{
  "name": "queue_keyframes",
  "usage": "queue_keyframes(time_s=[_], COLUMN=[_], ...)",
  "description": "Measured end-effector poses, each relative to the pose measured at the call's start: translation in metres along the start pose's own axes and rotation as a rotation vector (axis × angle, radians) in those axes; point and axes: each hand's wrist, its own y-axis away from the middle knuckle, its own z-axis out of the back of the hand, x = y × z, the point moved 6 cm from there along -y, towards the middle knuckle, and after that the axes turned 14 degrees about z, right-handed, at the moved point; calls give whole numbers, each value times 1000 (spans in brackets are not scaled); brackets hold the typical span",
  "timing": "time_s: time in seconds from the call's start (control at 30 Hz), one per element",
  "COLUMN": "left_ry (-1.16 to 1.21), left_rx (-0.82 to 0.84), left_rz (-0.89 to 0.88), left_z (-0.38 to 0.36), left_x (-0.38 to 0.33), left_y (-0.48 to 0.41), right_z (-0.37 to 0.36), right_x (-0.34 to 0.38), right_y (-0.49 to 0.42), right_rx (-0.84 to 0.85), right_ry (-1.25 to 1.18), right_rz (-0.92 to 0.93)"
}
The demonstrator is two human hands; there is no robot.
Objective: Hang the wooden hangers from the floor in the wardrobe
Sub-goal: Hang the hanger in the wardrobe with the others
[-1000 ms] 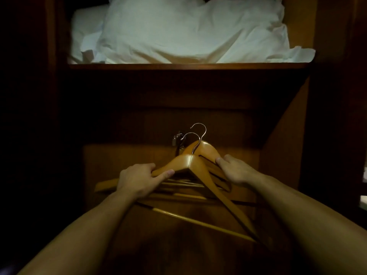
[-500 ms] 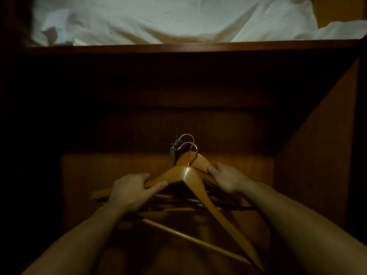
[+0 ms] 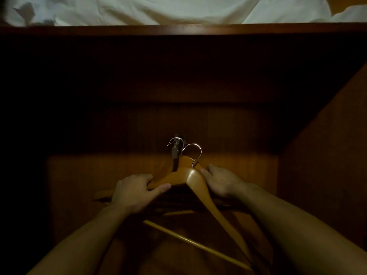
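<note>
The wardrobe (image 3: 317,155) fills the view, dark brown wood with deep shadow over its back and left side and a lit side panel on the right. A shelf (image 3: 178,29) runs across the top, and white bedding (image 3: 158,8) lies on it, reaching its front edge. Below, the wardrobe floor (image 3: 83,175) catches a dim warm light.

The wooden hangers (image 3: 200,187) lie in a stack on that floor, near the middle and toward the back edge. The top one shows best: its shoulder points away from the person, one arm slopes toward the near right corner, and its straight bar runs across the near part of the floor. How many lie under it cannot be told in the dark.

The left hand (image 3: 135,192) grasps the left arm of the stack, fingers over the top and thumb against the near side. The right hand (image 3: 220,181) rests on the right arm beside the shoulder, fingers curled onto the wood.

Two metal hooks (image 3: 195,153) rise from the stack behind the hands, with a small metal clip (image 3: 175,153) beside them.
</note>
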Motion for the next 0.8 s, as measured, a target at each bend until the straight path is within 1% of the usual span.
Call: queue_keyframes(time_s=[0.17, 0.27, 0.33, 0.43, 0.5, 0.6, 0.8], left_ry=[-8, 15, 34, 65, 85, 90, 66], left_rx=[-4, 2, 3, -36, -56, -61, -41], left_rz=[20, 49, 68, 82, 93, 119, 189], left_z=[2, 2, 3, 6, 8, 5, -17], left_x=[0, -2, -4, -10, -13, -10, 19], left_y=[-2, -2, -3, -6, -10, -15, -11], right_z=[-4, -3, 6, 26, 34, 36, 17], right_x=[-6, -5, -2, 3, 6, 13, 32], right_y=[4, 7, 9, 11, 10, 4, -5], right_rx=[12, -17, -77, -223, -230, -209, -138], right_ry=[-51, -102, -147, -201, -164, -42, 85], right_rz=[-13, -5, 14, 87, 112, 166, 275])
